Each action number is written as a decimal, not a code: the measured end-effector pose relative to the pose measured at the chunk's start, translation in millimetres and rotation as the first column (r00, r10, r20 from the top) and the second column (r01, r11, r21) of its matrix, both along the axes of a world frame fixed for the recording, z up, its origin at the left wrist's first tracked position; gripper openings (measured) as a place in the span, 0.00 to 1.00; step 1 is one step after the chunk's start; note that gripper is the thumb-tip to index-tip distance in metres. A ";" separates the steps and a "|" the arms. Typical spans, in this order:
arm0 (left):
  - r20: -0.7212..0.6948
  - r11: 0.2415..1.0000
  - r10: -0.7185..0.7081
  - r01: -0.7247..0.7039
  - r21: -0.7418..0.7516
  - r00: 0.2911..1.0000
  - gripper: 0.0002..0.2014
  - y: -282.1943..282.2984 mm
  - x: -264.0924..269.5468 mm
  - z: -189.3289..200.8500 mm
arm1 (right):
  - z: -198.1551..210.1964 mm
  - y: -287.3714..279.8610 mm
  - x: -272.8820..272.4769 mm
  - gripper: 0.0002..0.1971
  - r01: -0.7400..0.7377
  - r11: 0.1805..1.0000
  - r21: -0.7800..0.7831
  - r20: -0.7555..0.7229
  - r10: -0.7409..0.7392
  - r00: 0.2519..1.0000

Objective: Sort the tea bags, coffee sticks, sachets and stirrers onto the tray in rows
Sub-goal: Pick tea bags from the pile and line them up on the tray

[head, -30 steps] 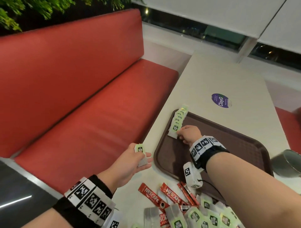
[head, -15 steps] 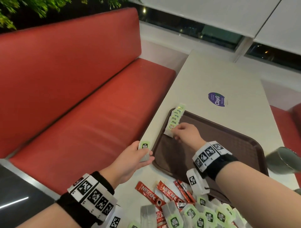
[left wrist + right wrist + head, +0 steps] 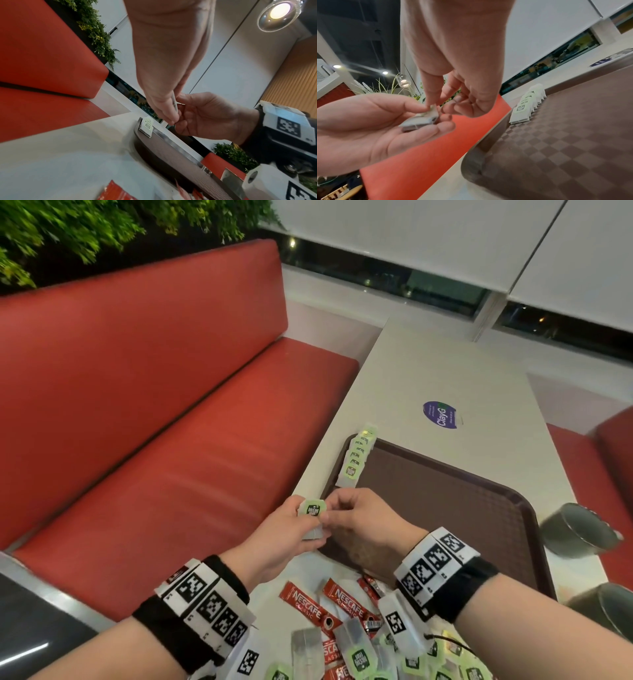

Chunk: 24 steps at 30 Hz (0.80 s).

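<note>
While the left hand cradles stacked green-labelled white paper tea bags at frame centre, right hand fingertips pinch the top one; several may lift, spoiling the brown plastic tray row.

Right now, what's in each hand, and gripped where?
Left hand holds a small stack of tea bags by its lower end; right hand pinches the top bag's upper edge.

tray: brown, checkered | tea bags: white, green labels | coffee sticks: red | bench: red
</note>
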<state>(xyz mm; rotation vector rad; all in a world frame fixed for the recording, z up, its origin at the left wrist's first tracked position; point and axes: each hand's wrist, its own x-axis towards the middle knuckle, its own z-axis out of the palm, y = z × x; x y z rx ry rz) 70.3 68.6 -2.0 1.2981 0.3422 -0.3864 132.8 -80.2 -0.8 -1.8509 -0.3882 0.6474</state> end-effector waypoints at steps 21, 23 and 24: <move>-0.026 0.986 0.146 -0.143 0.085 0.989 0.04 43.8 -33.2 -27.8 | -45.9 -5.6 93.4 0.11 0.467 0.803 -0.370 -0.053 -0.520 0.852; -0.019 0.985 0.141 -0.138 0.108 0.990 0.05 42.8 -35.6 -28.6 | -48.8 -8.9 96.8 0.12 0.436 0.812 -0.389 -0.022 -0.481 0.876; -0.015 0.983 0.135 -0.132 0.125 0.991 0.05 42.2 -36.8 -28.5 | -49.8 -10.7 97.9 0.12 0.429 0.817 -0.385 -0.018 -0.472 0.882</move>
